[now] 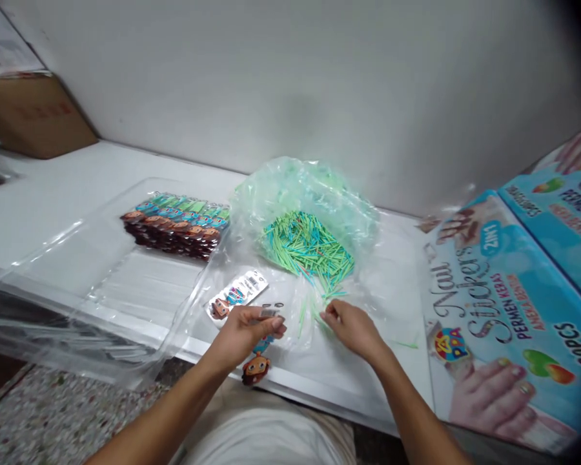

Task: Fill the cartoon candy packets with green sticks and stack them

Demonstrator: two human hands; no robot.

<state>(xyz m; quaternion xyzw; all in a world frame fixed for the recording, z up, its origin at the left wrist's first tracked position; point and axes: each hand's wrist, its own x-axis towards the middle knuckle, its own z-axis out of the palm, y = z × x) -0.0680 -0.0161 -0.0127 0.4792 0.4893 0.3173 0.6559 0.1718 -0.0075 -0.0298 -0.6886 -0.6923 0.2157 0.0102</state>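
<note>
I see my left hand (248, 329) pinching a cartoon sticker packet (257, 361), its long axis toward me | my right hand (352, 327) with fingertips closing on loose green sticks (319, 316) just left of it, grasp unclear | stick pile (307, 248) in clear bag (319, 194) beyond, nearer right hand.

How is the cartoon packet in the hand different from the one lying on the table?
The packet in the left hand hangs over the table's edge, cartoon head down; the loose packet lies flat beside the plastic bag. The held one is partly hidden by fingers; the loose one shows fully. The right hand touches green sticks, neither packet. Both carry the same cartoon face.
</note>
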